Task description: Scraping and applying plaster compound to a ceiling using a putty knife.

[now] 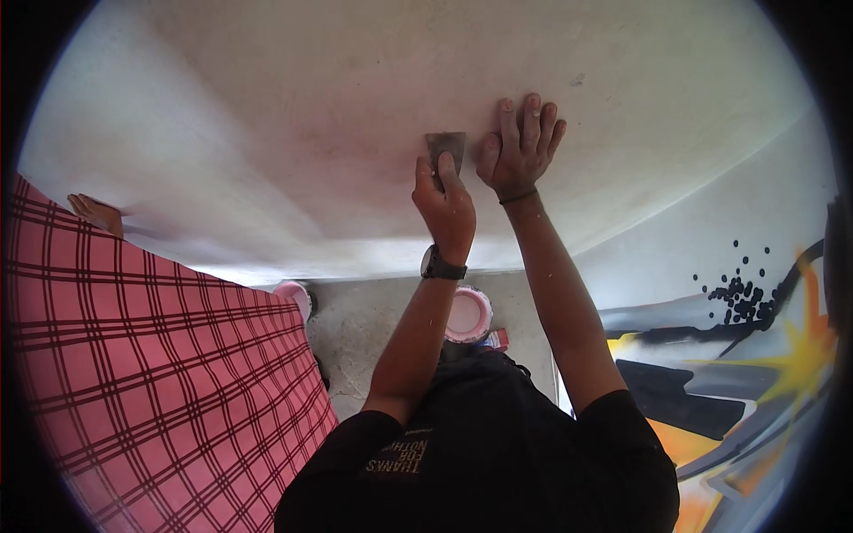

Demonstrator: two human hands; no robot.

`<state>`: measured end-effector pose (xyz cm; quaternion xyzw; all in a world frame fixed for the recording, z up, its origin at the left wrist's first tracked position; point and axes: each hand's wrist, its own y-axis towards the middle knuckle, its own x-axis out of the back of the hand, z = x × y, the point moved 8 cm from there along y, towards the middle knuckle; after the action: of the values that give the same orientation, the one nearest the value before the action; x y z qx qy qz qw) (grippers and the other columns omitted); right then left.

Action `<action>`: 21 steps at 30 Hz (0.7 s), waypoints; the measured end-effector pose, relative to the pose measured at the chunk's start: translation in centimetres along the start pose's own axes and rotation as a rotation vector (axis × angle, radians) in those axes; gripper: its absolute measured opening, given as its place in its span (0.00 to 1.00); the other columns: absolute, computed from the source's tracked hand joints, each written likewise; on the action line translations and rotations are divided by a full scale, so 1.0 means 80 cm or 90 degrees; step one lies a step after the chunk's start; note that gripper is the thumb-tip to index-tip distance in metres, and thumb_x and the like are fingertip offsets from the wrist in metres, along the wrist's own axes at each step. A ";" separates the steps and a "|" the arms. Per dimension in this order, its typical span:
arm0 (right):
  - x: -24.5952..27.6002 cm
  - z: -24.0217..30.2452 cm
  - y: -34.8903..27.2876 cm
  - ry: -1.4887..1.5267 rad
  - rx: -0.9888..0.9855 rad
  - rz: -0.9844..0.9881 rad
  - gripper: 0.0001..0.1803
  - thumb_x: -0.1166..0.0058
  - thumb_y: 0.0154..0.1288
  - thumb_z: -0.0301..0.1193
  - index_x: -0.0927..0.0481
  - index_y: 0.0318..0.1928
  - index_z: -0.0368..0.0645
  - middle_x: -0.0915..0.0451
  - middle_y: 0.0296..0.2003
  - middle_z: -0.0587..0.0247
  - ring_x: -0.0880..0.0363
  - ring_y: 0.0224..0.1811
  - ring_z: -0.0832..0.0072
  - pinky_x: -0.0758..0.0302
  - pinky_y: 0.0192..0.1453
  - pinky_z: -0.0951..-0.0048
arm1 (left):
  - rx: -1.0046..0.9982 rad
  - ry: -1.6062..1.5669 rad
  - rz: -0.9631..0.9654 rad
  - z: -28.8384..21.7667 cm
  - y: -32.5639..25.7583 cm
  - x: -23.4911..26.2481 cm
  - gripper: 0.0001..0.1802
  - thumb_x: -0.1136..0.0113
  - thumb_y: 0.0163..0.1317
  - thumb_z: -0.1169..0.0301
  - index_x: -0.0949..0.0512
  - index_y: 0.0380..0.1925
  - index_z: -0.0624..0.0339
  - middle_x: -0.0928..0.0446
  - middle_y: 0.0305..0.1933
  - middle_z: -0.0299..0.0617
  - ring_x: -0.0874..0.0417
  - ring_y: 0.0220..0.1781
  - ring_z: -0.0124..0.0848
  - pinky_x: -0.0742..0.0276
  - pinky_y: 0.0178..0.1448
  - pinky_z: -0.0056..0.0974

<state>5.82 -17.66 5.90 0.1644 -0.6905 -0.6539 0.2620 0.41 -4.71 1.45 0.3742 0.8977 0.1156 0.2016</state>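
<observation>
So nearest the camera, low in the frame, there's a black shirt [498, 444], and beyond it a pink paint tub [467, 314] on the floor. Mid-frame, the left hand [447, 206] has its grip clenched on a putty knife [444, 149] handle, the only sensible hold. Looks light and stiff, blade slightly springy, long axis pointing up-frame, flat against the wall [267, 115]. The right hand [520, 147] is released, palm spread on the wall just beside the blade

Putty knife [446, 145]: broad flat metal blade, grey, dull, pressed flat against pale wall [267, 115], blade edge upward, handle downward hidden in left hand [444, 209]. Sits in wall's upper middle, just beside right hand [520, 147] spread flat on wall.
</observation>
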 end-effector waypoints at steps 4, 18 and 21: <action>-0.001 0.000 0.002 0.001 -0.005 0.004 0.29 0.67 0.75 0.43 0.25 0.67 0.44 0.39 0.74 0.50 0.52 0.81 0.51 0.64 0.82 0.46 | -0.006 0.047 0.014 0.003 -0.002 0.007 0.15 0.49 0.76 0.67 0.32 0.31 0.66 0.32 0.18 0.39 0.35 0.23 0.22 0.40 0.25 0.35; 0.000 0.001 -0.002 0.001 0.002 -0.003 0.29 0.67 0.76 0.44 0.27 0.68 0.44 0.40 0.75 0.50 0.52 0.80 0.50 0.64 0.82 0.46 | 0.012 0.060 0.009 0.000 -0.004 0.006 0.16 0.50 0.76 0.66 0.33 0.30 0.65 0.35 0.15 0.38 0.38 0.21 0.22 0.43 0.24 0.35; -0.001 0.003 0.002 0.002 -0.004 0.009 0.29 0.67 0.76 0.44 0.27 0.68 0.44 0.40 0.75 0.50 0.52 0.80 0.50 0.64 0.82 0.46 | -0.020 0.031 0.002 -0.001 0.001 0.004 0.16 0.50 0.77 0.66 0.33 0.30 0.65 0.35 0.15 0.37 0.38 0.21 0.21 0.43 0.24 0.35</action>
<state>5.71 -17.40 6.03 0.1596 -0.6892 -0.6541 0.2679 0.18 -4.42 1.48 0.3698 0.8998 0.1388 0.1853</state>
